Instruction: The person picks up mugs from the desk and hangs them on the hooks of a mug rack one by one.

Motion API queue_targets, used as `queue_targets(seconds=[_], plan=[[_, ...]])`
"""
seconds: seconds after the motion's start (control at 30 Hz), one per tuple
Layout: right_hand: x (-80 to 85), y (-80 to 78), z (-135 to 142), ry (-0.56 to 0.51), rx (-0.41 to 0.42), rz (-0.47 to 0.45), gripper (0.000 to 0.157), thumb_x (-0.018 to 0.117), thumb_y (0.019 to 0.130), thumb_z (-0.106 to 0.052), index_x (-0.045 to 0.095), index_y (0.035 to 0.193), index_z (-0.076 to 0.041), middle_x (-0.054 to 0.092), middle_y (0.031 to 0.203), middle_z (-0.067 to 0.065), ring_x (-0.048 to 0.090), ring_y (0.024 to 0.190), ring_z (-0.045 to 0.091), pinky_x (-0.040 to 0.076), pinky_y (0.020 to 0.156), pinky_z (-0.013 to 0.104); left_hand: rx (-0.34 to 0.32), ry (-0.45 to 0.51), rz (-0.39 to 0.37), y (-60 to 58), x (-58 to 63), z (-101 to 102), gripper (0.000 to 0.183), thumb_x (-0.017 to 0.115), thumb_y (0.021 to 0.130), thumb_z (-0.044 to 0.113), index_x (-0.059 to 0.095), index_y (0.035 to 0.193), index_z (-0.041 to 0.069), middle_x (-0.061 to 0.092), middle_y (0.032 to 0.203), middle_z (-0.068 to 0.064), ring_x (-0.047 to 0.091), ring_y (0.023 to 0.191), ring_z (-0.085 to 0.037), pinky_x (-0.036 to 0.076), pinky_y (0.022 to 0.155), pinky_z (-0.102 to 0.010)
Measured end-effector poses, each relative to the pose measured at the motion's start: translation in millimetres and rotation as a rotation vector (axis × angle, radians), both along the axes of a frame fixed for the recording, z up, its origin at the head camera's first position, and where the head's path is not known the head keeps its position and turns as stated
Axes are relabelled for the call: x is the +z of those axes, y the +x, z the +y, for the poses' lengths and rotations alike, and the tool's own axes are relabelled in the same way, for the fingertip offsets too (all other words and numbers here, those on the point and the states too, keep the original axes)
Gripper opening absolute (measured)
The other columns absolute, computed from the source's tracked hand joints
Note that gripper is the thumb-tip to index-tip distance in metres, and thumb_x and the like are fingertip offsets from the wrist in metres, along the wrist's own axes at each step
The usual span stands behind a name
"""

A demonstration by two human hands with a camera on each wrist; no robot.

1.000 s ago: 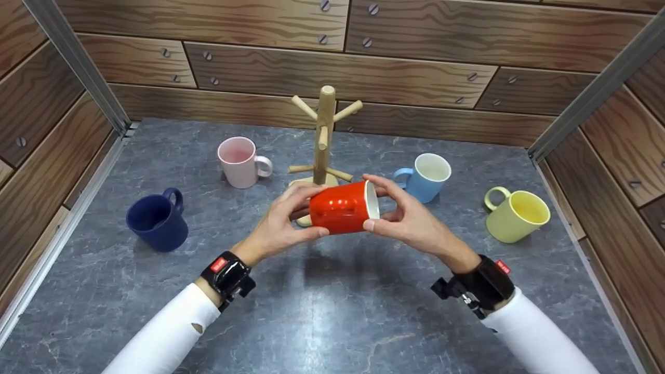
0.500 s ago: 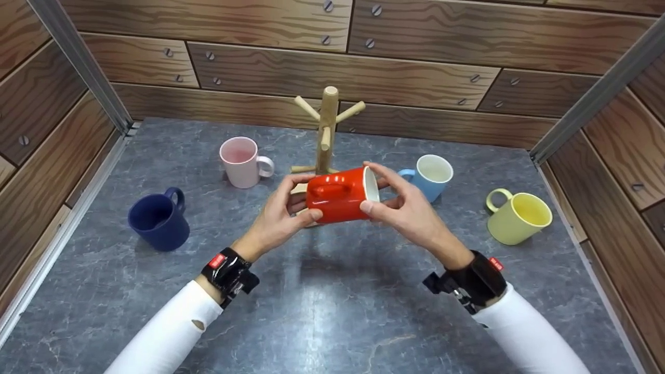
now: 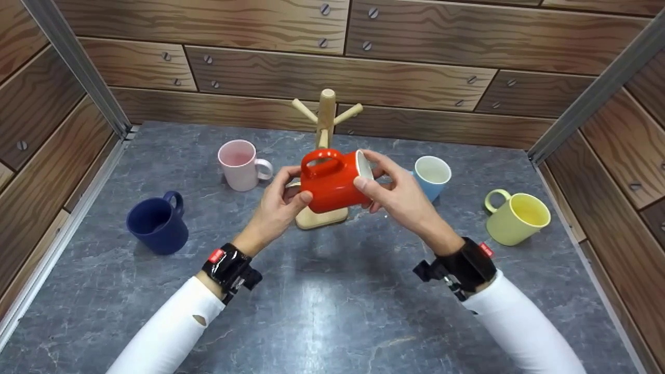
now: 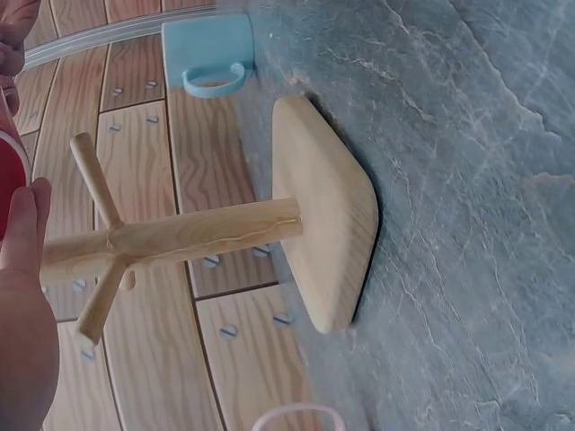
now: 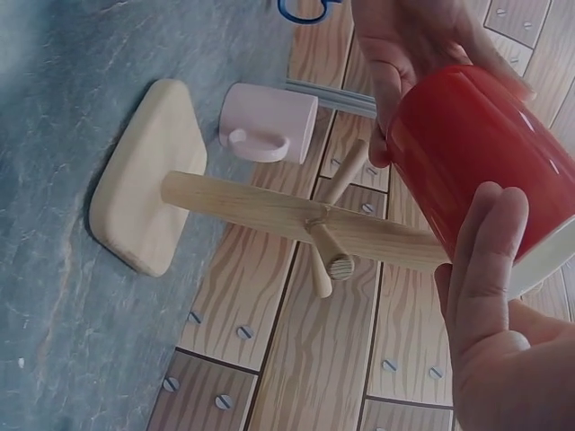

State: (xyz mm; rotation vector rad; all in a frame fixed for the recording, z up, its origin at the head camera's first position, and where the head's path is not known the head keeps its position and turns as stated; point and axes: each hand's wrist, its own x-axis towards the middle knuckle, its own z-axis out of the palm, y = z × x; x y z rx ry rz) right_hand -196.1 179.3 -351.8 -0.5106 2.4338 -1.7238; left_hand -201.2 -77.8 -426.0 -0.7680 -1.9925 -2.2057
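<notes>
Between both hands a red mug (image 3: 332,189) is held in the air on its side, its white inside facing right and its handle on top. My left hand (image 3: 273,210) grips the base end, thumb in front. At the rim end my right hand (image 3: 402,200) holds it with the thumb at the front and fingers behind; in the right wrist view two fingers lie along the red wall (image 5: 476,153). Just behind the mug stands a wooden mug tree (image 3: 326,114), its lower post partly hidden in the head view. Its square base (image 4: 328,215) rests on the table.
A pink mug (image 3: 240,166) and a dark blue mug (image 3: 158,223) stand on the left. To the right are a light blue mug (image 3: 431,176), partly behind my right hand, and a yellow mug (image 3: 514,218). Wood-patterned walls (image 3: 280,67) enclose the grey table (image 3: 311,311).
Both hands have raised the red mug and moved it toward the mug tree's upper pegs. The mug has been turned, bringing its handle from the front up to the top.
</notes>
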Motion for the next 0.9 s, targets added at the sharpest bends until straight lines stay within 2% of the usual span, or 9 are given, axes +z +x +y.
queue_targets(seconds=[0.23,0.43,0.67,0.9], plan=[[9.3,-8.0,-7.6,0.008,-0.027,0.027,0.068,0.067,0.096,-0.038,0.047,0.155,-0.011,0.058,0.099,0.016,0.07,0.069,0.032,0.06,0.058,0.034,0.073,-0.006,0.0,-5.2,5.5,0.4,0.1,0.064,0.081,0.074,0.049,0.137,-0.008,0.056,0.135,-0.023,0.067,0.115,-0.037,0.056,0.097,-0.036],[8.4,-14.5,-8.4,0.035,-0.036,0.0,0.067,0.065,0.097,-0.043,0.049,0.153,-0.011,0.06,0.099,0.017,0.07,0.072,0.039,0.059,0.059,0.032,0.141,-0.057,0.012,-8.5,5.0,-0.1,0.102,0.059,0.08,0.078,0.053,0.136,-0.007,0.06,0.132,-0.023,0.068,0.109,-0.035,0.056,0.095,-0.034],[1.3,-22.0,-5.0,0.124,-0.022,-0.029,0.068,0.062,0.099,-0.05,0.049,0.154,-0.011,0.068,0.107,0.015,0.065,0.071,0.026,0.058,0.061,0.033,0.155,-0.084,-0.026,-10.2,-2.8,0.9,0.099,0.059,0.081,0.077,0.055,0.136,-0.006,0.063,0.13,-0.022,0.07,0.109,-0.033,0.06,0.091,-0.037],[0.4,-26.0,-5.8,0.195,-0.013,-0.061,0.071,0.058,0.101,-0.055,0.046,0.155,-0.01,0.069,0.105,0.014,0.062,0.075,0.026,0.057,0.067,0.035,0.172,-0.086,-0.06,-13.1,-3.9,0.7,0.101,0.06,0.08,0.078,0.056,0.136,-0.005,0.063,0.129,-0.022,0.07,0.108,-0.035,0.061,0.089,-0.037]])
